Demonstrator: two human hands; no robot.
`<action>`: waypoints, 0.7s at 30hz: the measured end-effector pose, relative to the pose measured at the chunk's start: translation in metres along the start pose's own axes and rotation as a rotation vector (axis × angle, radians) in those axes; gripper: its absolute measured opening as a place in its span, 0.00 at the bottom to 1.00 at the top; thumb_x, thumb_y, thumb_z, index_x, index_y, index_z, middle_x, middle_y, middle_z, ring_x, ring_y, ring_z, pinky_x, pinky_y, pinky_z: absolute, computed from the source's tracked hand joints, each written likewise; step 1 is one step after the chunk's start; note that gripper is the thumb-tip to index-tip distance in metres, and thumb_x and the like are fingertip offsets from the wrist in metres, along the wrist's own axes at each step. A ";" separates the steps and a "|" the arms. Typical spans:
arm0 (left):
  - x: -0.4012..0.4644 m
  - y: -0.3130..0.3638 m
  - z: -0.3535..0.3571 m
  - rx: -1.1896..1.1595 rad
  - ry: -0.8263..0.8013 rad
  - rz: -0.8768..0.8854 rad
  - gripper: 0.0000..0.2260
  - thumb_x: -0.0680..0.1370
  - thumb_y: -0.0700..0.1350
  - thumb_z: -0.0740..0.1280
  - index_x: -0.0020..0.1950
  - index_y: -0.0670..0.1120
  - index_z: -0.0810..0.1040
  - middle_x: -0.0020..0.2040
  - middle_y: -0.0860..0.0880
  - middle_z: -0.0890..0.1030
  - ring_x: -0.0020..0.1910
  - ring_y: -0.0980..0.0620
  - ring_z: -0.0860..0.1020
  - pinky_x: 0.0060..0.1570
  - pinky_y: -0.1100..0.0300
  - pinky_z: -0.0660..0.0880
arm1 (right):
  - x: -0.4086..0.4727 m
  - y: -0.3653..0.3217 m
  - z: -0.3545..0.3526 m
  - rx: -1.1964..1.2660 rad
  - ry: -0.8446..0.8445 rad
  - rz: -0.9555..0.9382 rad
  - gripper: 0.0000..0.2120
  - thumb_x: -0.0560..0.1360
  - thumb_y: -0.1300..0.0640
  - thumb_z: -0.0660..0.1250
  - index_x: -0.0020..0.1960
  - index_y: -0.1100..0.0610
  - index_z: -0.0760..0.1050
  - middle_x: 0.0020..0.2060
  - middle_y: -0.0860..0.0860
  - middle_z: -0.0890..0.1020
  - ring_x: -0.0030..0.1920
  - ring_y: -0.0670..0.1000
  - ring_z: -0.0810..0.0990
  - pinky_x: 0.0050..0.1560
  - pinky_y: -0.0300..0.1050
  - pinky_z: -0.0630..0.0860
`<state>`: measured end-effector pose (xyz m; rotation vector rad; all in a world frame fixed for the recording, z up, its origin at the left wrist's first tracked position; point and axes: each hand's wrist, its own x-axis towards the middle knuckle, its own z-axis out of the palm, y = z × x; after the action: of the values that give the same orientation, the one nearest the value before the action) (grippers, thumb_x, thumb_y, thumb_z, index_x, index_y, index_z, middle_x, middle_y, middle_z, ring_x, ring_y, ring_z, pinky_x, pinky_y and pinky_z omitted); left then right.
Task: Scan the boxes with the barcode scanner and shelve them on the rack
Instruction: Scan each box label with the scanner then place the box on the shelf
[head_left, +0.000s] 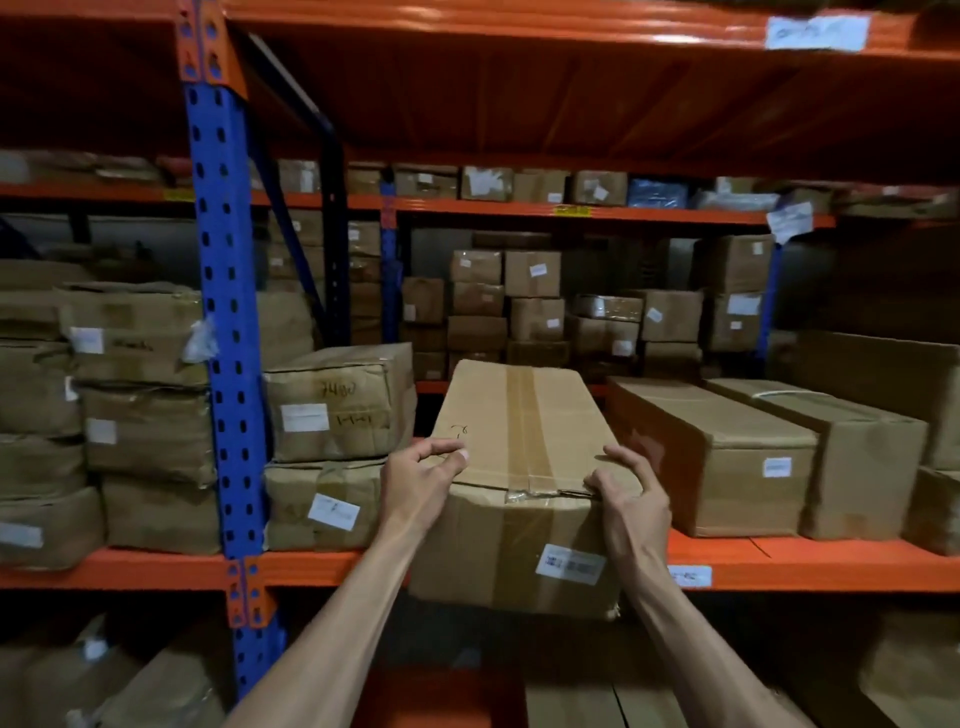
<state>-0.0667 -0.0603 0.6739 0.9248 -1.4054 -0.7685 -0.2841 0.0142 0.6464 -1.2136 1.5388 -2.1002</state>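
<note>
Box (519, 467) half onto shelf (779, 564), long axis pointing inward, both hands (415, 480) (631, 501) at its near end, fingers loosely spread on top edge.

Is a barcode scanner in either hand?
No, the left hand and right hand rest bare on the taped brown cardboard box.

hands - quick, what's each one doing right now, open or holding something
Left hand: open, fingers curled loosely at the cardboard box's top left edge, not gripping.
Right hand: open, fingertips pressing the box's near top edge, not wrapped around it.
</note>
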 end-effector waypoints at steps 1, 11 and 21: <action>0.014 -0.017 -0.001 0.014 0.013 -0.028 0.03 0.72 0.46 0.75 0.45 0.51 0.87 0.48 0.55 0.85 0.52 0.59 0.80 0.53 0.62 0.75 | 0.008 0.013 0.016 -0.008 -0.019 0.015 0.19 0.70 0.49 0.72 0.60 0.45 0.80 0.53 0.43 0.80 0.51 0.49 0.79 0.48 0.53 0.80; 0.080 -0.150 -0.008 0.063 0.054 -0.272 0.03 0.69 0.47 0.76 0.42 0.53 0.86 0.46 0.59 0.85 0.50 0.60 0.80 0.44 0.66 0.71 | 0.048 0.133 0.113 -0.076 -0.108 0.200 0.11 0.77 0.60 0.73 0.56 0.47 0.81 0.41 0.45 0.85 0.41 0.46 0.84 0.39 0.46 0.79; 0.144 -0.186 0.021 0.190 0.111 -0.258 0.03 0.70 0.51 0.75 0.43 0.57 0.84 0.45 0.62 0.82 0.49 0.57 0.79 0.43 0.62 0.73 | 0.114 0.169 0.151 -0.147 -0.163 0.200 0.12 0.76 0.58 0.73 0.59 0.49 0.80 0.44 0.42 0.82 0.41 0.40 0.81 0.31 0.30 0.73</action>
<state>-0.0652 -0.2749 0.5751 1.2956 -1.2918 -0.7699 -0.2836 -0.2254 0.5632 -1.1908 1.6862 -1.7460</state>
